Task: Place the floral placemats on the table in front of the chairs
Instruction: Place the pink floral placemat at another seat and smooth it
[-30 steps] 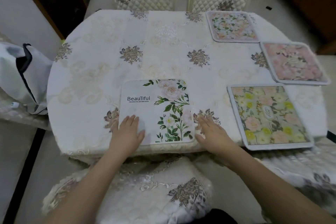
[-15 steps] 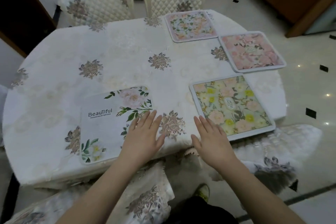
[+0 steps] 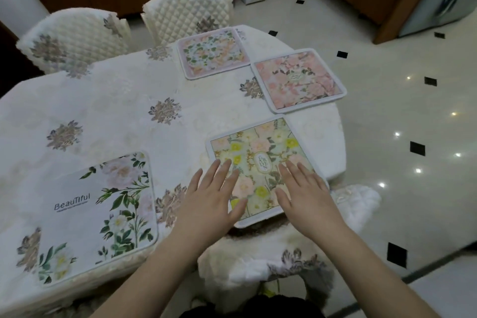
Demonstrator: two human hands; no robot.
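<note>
Both of your hands lie flat on the yellow-flowered placemat [image 3: 263, 160] at the near right edge of the table [image 3: 116, 111]: your left hand [image 3: 211, 199] covers its near left corner, fingers straight and spread, and your right hand [image 3: 307, 193] rests on its near right part, fingers straight and close together, neither one curled around anything. That mat is a rounded rectangle with a pale raised border, printed with yellow and peach blooms around a small oval label, and its near edge juts slightly past the table rim above a fluffy white chair cushion [image 3: 271, 253]. To your left, well apart from your hands, lies the white placemat [image 3: 103, 212] printed with green leaves, pale roses and the word "Beautiful", its near edge at the table rim. Beyond your right hand sits the pink placemat [image 3: 299, 80], soft blush flowers in a light border, at the far right curve of the table. Just beside it, farther back, the pastel placemat [image 3: 211, 51] with green and orange sprigs lies in front of a quilted chair [image 3: 188, 10]; a second quilted chair [image 3: 74, 39] stands to its left. The table wears a cream embossed tablecloth [image 3: 129, 90] dotted with brownish flower clusters, and the floor [image 3: 400, 111] is glossy pale tile with small black diamonds.
</note>
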